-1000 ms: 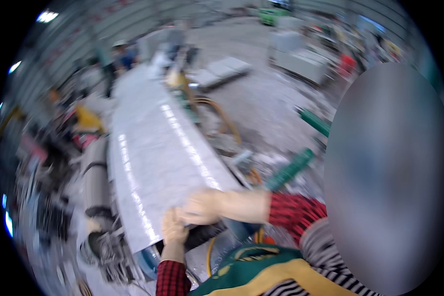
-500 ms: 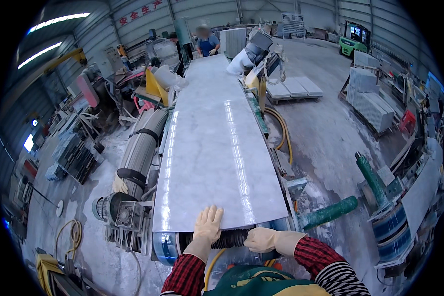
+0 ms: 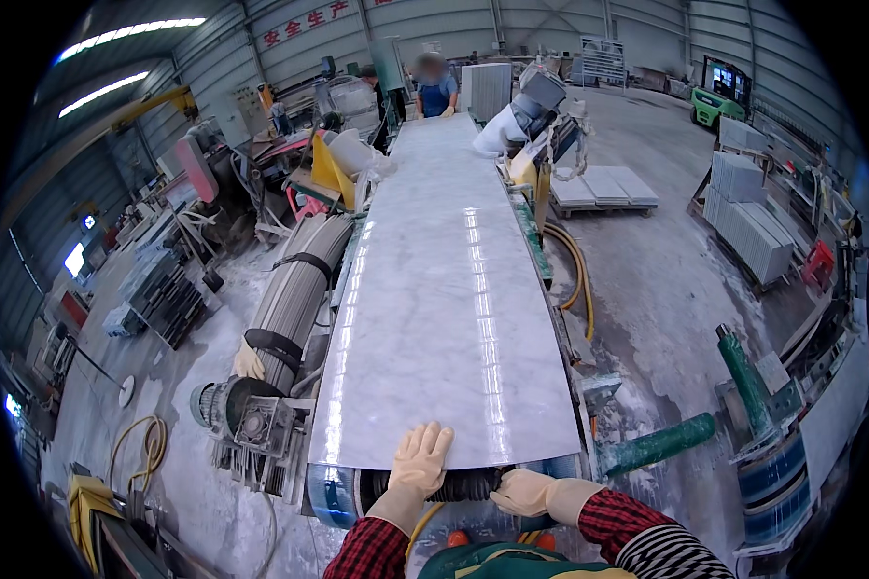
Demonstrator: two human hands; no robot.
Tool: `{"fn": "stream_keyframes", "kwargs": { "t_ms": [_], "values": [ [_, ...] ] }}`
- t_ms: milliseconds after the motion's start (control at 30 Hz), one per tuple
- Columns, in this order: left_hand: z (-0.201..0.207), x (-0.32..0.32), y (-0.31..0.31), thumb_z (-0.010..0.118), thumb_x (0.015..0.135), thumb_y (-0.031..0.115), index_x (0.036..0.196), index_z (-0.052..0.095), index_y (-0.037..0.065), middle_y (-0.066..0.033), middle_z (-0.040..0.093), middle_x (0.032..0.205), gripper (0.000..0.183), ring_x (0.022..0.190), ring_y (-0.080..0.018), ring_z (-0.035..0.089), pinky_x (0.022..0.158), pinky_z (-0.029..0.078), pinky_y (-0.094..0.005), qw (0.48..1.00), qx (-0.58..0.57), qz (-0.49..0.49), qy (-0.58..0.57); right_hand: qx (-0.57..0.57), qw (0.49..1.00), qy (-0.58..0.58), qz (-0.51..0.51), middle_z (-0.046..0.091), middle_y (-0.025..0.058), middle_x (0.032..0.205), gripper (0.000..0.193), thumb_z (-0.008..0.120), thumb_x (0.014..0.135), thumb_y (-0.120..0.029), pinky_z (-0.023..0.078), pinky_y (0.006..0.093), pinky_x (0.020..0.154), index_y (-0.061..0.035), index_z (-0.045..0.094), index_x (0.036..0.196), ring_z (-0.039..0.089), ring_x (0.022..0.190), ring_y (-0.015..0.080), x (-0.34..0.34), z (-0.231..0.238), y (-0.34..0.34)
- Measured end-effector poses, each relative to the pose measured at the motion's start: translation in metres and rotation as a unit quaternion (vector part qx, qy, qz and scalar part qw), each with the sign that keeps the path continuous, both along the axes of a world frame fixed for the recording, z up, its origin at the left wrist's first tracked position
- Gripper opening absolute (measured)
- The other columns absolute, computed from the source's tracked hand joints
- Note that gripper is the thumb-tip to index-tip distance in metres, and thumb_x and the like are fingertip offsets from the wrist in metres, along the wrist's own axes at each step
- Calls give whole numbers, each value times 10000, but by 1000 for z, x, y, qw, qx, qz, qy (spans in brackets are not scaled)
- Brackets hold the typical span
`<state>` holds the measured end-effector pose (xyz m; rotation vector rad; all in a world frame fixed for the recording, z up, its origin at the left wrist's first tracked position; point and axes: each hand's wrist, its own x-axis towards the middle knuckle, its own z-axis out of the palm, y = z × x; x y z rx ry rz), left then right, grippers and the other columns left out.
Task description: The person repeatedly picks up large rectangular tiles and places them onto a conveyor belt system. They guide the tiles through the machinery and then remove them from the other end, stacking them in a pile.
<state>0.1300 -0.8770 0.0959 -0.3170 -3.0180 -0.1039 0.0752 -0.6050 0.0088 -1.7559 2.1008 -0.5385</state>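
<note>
A long, polished, pale grey stone slab [image 3: 425, 328] lies lengthwise before me on a conveyor-like bed. My left hand [image 3: 421, 463], in a cream rubber glove, rests flat on its near edge with the fingers stretched forward. Just below that edge, to the right, is my right hand [image 3: 529, 492], gloved alike. Its fingers are curled closed beside the black ribbed roller [image 3: 465, 484], and what they hold, if anything, is hidden. At the slab's far end stands a co-worker [image 3: 436, 92] in a blue apron, one hand near the slab's end.
Left of the slab are a motor with gearbox [image 3: 251, 415], a strapped bundle of long grey strips [image 3: 299, 289] and a loose glove [image 3: 248, 360]. A green roller [image 3: 658, 446] juts out at right. Beyond are yellow hoses [image 3: 577, 270], stacked slabs [image 3: 743, 222] and a green forklift [image 3: 719, 94].
The whole view has shifted, so the scene sits further right and lower. My hands keep nearly the same places at the slab's edge. The co-worker's hand has come closer to the slab's far end.
</note>
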Motion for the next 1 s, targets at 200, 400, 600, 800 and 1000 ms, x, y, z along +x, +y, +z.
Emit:
{"fn": "stream_keyframes", "kwargs": {
  "t_ms": [200,400,600,800,1000],
  "values": [
    [1,4,1,701,811,138,1446,464,145,-131,488,1468,678,1381,-335,453,1123,379,-454,1000,5,5,25,-15,998,42,36,671,173,763,228,555,959,-199,499,470,743,-5,627,864,642,778,381,2,14,-1],
    [4,3,1,716,822,162,1482,435,157,-140,459,1513,717,1424,-348,421,1158,354,-463,1000,13,8,-13,-179,973,80,125,594,145,837,135,650,882,-130,507,468,685,-19,588,928,616,794,350,-10,51,-10],
    [1,4,2,718,818,159,1479,443,154,-139,468,1502,716,1409,-351,439,1151,365,-469,1000,17,3,10,-231,948,159,148,643,186,1069,316,604,898,-145,521,450,928,26,614,1164,615,1049,360,-22,35,-4],
    [2,9,3,695,826,143,1462,470,142,-143,483,1491,675,1388,-355,458,1144,375,-474,1000,18,4,18,-165,962,113,184,644,217,1103,380,594,884,-162,510,455,991,57,616,1193,613,1101,382,-20,25,-3],
    [-2,9,5,663,843,141,1460,484,136,-150,513,1466,643,1370,-361,477,1145,377,-479,999,9,8,35,-56,984,94,141,639,236,1215,406,572,926,-170,530,434,999,42,594,1271,632,1158,383,-15,31,-1]
  ]
}}
